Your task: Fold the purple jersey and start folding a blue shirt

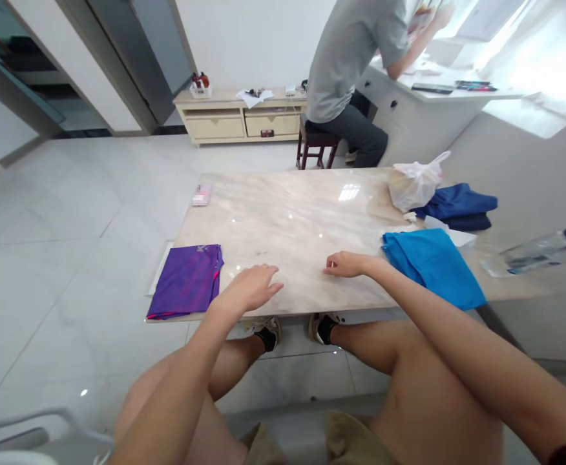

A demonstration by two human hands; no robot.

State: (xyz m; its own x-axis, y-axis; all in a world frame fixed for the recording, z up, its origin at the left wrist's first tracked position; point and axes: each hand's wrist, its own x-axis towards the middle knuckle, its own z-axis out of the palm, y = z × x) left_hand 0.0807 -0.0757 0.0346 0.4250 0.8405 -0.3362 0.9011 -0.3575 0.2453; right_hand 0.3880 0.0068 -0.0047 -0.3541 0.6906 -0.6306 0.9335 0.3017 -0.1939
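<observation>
Over the near part of the marble-patterned table [287, 219], my left hand [254, 287] is open, thumb apart from the fingers, with nothing in it. To its left lies a folded purple garment [186, 281] with pinkish-red edges, close to the hand but apart from it. My right hand [345, 263] hovers above the tabletop, its fingers loosely curled and a small gap showing between thumb and fingers; I see nothing held. A folded bright blue cloth [431, 261] rests to the right, beside my right forearm.
A knotted white plastic bag [416, 184], dark blue folded cloth [460, 203] and a clear bottle [539, 252] with a dark lid stand along the right. A small pink packet [201, 195] lies at the far left corner. Beyond the table, a person [351, 64] sits on a stool.
</observation>
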